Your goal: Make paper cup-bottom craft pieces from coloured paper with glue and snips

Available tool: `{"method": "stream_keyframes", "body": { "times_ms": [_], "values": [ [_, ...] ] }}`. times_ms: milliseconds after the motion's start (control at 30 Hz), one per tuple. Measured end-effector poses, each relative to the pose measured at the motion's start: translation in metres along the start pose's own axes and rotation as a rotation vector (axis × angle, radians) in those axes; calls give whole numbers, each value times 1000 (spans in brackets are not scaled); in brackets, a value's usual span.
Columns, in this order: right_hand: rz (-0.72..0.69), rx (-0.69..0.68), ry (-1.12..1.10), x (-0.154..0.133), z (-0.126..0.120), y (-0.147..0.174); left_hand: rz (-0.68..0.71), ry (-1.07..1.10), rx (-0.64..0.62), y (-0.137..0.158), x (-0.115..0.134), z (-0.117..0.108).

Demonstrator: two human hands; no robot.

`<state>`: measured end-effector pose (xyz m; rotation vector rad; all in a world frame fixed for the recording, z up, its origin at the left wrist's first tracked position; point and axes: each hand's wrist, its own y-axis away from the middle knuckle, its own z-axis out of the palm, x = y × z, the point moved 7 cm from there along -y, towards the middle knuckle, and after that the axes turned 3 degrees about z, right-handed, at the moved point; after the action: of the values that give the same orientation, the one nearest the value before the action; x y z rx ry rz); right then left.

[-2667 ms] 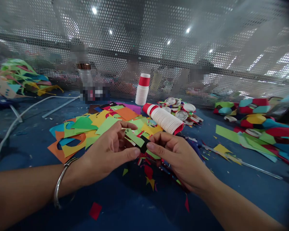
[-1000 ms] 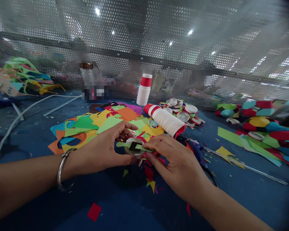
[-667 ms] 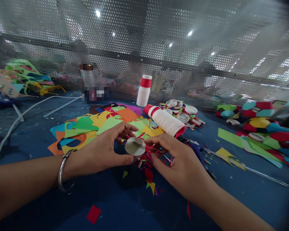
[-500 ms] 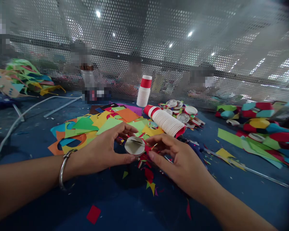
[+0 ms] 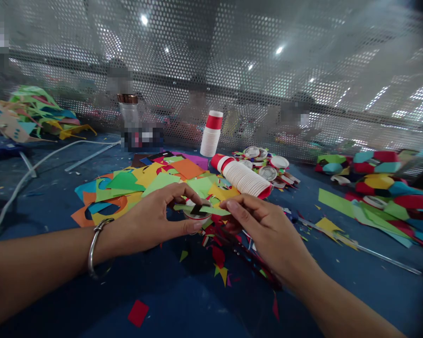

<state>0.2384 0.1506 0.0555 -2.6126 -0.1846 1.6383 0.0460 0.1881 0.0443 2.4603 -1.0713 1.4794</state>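
My left hand (image 5: pixel 155 213) is closed around a small round white paper cup base (image 5: pixel 193 216), thumb along its near side and fingers at its far side. Across the top of the base lies a light green paper strip (image 5: pixel 218 211) with a dark patch near its middle. My right hand (image 5: pixel 264 225) pinches the right end of that strip between thumb and fingers. Just behind the hands spreads a pile of coloured paper pieces (image 5: pixel 127 180). Small red and green paper scraps (image 5: pixel 218 256) lie below and between the hands.
One stack of paper cups (image 5: pixel 211 134) stands upright; another stack (image 5: pixel 245 177) lies on its side. Beyond it are several cut cup bases (image 5: pixel 268 172). Colourful paper crafts (image 5: pixel 395 188) sit at right, near a clear rod (image 5: pixel 387 258). A white cable (image 5: pixel 17 188) runs along the left.
The light green strip now lies over the cup base, held by my right hand, whose fingers have closed in a pinch. The base now looks flatter in view. My left hand has barely moved.
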Motion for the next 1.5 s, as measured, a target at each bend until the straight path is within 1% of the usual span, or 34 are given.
{"method": "stream_keyframes", "body": {
  "times_ms": [67,167,300,367,433,567,667,867,1067,1267,1433,1500],
  "values": [
    [-11,63,2,-1,-5,1,-5,15,10,0,-2,0],
    [-13,123,-23,-2,-11,1,3,15,39,-1,-4,-2],
    [-30,194,-62,0,-18,1,84,-73,110,-2,4,-8],
    [-25,208,-84,1,-19,1,129,-117,138,-1,11,-11],
    [6,183,-119,4,-16,-1,165,-165,148,1,18,-11],
    [89,71,-206,7,-3,-2,219,-277,145,3,29,-9],
    [111,16,-263,8,2,-1,246,-315,129,4,33,-6],
    [97,31,-233,8,1,0,208,-291,105,4,31,-4],
    [71,35,-206,6,1,-1,160,-270,149,4,26,-8],
    [31,16,-168,6,3,-2,118,-260,82,7,23,-1],
    [5,24,-125,6,2,-3,136,-301,103,6,29,-3],
    [-6,30,-103,5,2,-2,133,-296,79,5,30,-2]
  ]
}}
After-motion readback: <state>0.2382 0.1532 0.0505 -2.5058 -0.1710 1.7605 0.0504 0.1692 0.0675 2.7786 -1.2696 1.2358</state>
